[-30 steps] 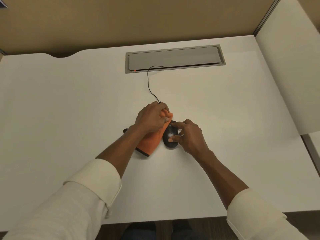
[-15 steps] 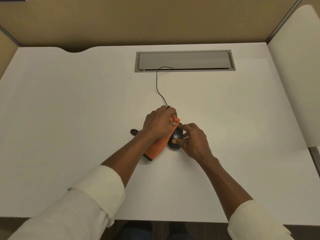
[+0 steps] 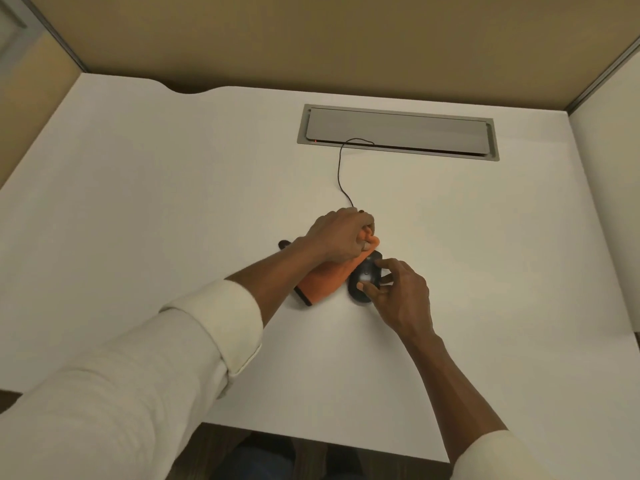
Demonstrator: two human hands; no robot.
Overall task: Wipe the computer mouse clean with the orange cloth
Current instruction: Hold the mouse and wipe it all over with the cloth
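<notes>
A black wired computer mouse (image 3: 364, 276) lies on the white desk (image 3: 173, 188). My right hand (image 3: 398, 292) pinches it from the right, thumb on its near end and fingers over its far side. My left hand (image 3: 341, 239) is closed on a bunched orange cloth (image 3: 325, 277), pressing it against the mouse's left front. The cloth's dark-edged tail trails toward me under my left wrist. The mouse's front end is hidden by the cloth and my left fingers.
The mouse's thin black cable (image 3: 341, 178) runs back to a grey cable hatch (image 3: 398, 131) set in the desk. Tan partition walls (image 3: 311, 39) close off the back and sides. A white panel (image 3: 609, 202) stands at the right. The desk's front edge is near my body.
The camera view has shifted, so everything sits further right and lower in the frame. My hands keep the same hold on the mouse and cloth, with the left hand slightly shifted over the mouse's front.
</notes>
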